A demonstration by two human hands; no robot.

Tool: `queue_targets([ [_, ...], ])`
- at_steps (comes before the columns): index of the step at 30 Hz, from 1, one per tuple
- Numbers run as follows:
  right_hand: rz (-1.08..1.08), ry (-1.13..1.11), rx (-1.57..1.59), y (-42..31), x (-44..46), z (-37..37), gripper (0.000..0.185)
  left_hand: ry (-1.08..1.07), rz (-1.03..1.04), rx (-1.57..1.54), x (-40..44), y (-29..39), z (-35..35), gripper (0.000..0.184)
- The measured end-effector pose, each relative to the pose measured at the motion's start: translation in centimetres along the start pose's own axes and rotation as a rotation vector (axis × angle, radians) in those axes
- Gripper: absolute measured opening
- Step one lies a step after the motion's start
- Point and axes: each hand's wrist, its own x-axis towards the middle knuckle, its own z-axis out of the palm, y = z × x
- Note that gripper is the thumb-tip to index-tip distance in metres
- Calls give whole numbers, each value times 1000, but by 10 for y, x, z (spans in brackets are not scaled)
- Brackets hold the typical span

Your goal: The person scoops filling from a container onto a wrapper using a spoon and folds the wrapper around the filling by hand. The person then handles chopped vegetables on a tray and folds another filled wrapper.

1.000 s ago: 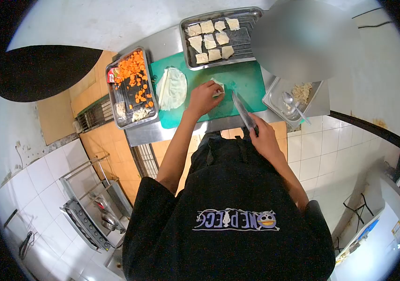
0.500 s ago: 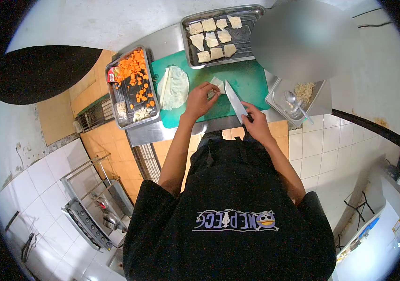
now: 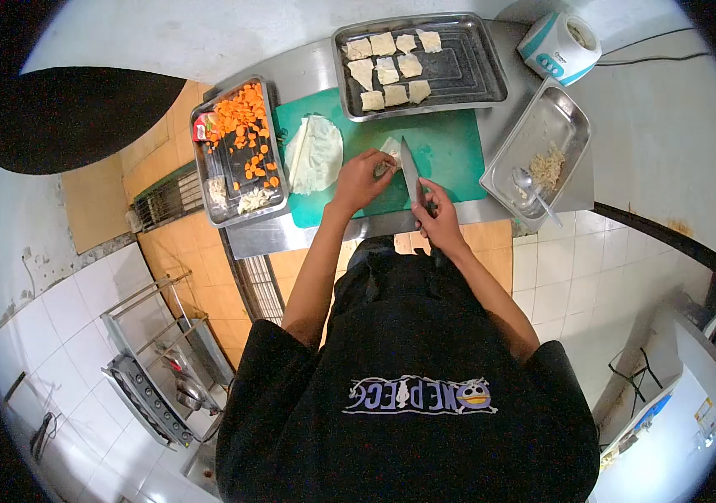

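We hold a long, silvery metal knife (image 3: 409, 169) with a pointed blade in our right hand (image 3: 438, 220), its tip aimed away from us and slightly leftward. Beside the blade, on the green rectangular cutting board (image 3: 454, 159), lies a small, pale, thin wrapper piece (image 3: 390, 147), partly hidden by our left hand's (image 3: 362, 178) curled fingers; we cannot tell whether blade and piece touch.

Right hand (image 3: 437, 215) grips knife (image 3: 411, 171); board (image 3: 452, 159) beneath

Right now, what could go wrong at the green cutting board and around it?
The right hand holds the kitchen knife close to the left hand; a slip might cut it. The spoon juts past the rim of the steel tray, so a passing arm could knock it.
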Motion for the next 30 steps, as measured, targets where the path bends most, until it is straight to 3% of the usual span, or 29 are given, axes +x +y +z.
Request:
queue_targets([
  [4, 19, 20, -79, 11, 3, 4, 61, -11, -12, 3, -1, 0, -1, 18],
  [7, -138, 75, -349, 18, 9, 7, 64, 34, 24, 4, -3, -3, 1, 17],
  [12, -181, 106, -493, 1, 3, 14, 65, 128, 77, 44, -8, -12, 2, 17],
  [15, -224, 121, -610, -7, 1, 17, 64, 163, 51, 55, -16, -17, 4, 27],
  [17, -243, 125, -621, -8, 0, 19, 64, 277, 97, 278, -24, -15, 7, 47],
  [18, -261, 131, -625, -8, 0, 20, 63, 283, 94, 274, -32, -10, 10, 47],
  [20, -277, 132, -647, -8, 0, 21, 62, 273, 190, 490, -50, 5, 18, 65],
  [23, -284, 133, -665, -11, 0, 24, 62, 185, 207, 600, -62, 2, 38, 76],
  [30, -288, 152, -677, -11, 0, 24, 63, 155, 135, 614, -66, -5, 48, 76],
])
